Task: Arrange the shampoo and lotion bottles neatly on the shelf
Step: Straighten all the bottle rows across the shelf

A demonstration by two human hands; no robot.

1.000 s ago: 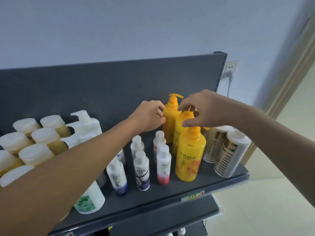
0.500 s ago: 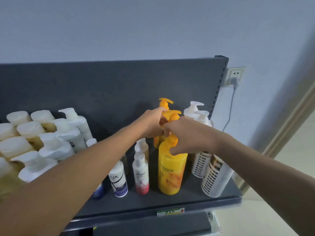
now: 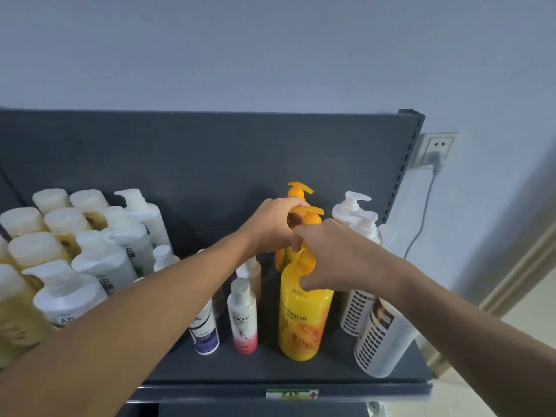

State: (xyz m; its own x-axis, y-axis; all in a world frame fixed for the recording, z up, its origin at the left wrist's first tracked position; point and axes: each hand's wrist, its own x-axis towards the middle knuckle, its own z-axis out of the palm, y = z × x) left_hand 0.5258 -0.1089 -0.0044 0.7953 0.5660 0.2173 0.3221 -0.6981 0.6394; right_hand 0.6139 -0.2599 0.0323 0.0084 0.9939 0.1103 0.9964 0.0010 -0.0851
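Both hands are up at the row of yellow pump bottles on the dark grey shelf (image 3: pixel 301 374), roughly at the middle of the view. The left hand (image 3: pixel 270 227) is curled around the pump neck of the middle yellow bottle (image 3: pixel 311 219), fingers closed on it. The right hand (image 3: pixel 334 257) sits just at 4 o'clock from the left one, fingers bent down over the pump top of the front yellow bottle (image 3: pixel 302 320), thumb pressed against its shoulder, so it's gripping that one. A third yellow bottle (image 3: pixel 296 189) pokes up behind at 12 o'clock, only its pump head showing.

At 9 o'clock from the front yellow bottle stands a small Dove bottle (image 3: pixel 242 320), upright, with a small dark-label bottle (image 3: pixel 204 332) just beside it, partly hidden by the left arm. At 3 o'clock are white bottles with grid-pattern labels (image 3: pixel 382 341). Far over at 9 o'clock is a crowd of white and amber bottles (image 3: pixel 60 245). A wall socket (image 3: pixel 437 150) with a plug is at 2 o'clock.
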